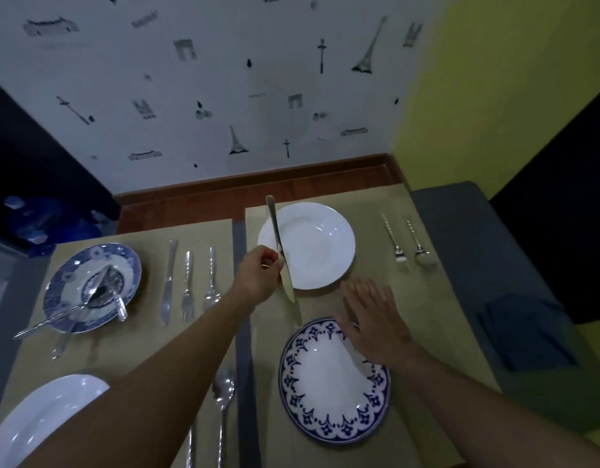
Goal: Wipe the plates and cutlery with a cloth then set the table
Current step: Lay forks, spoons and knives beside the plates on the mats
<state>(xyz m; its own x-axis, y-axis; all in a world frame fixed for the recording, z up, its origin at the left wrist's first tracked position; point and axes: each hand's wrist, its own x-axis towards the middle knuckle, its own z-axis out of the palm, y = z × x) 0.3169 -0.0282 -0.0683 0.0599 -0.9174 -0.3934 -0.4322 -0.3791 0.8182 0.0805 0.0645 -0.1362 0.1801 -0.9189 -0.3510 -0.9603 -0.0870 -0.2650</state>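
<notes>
The left hand point(258, 275) pinches a knife point(277, 231) near its middle. The fingertips are hidden behind the back of the hand. The knife's handle points away over the left rim of a white plate point(318, 244), and whether it touches the plate is unclear.

The right hand point(372, 319) is flat with straight fingers and holds nothing. It covers the far rim of a blue-patterned plate point(325, 383), and contact cannot be judged.

Beyond the right hand lie a fork point(394, 244) and a spoon point(421, 248) on the table point(443, 298).

Left of the left hand, a floral plate point(65, 285) carries a blurred heap of cutlery. Another white plate point(38, 417) is cut off by the frame's edge and the forearm.

Right of the right hand lies a dark folded shape point(528, 336), too dim to identify.
</notes>
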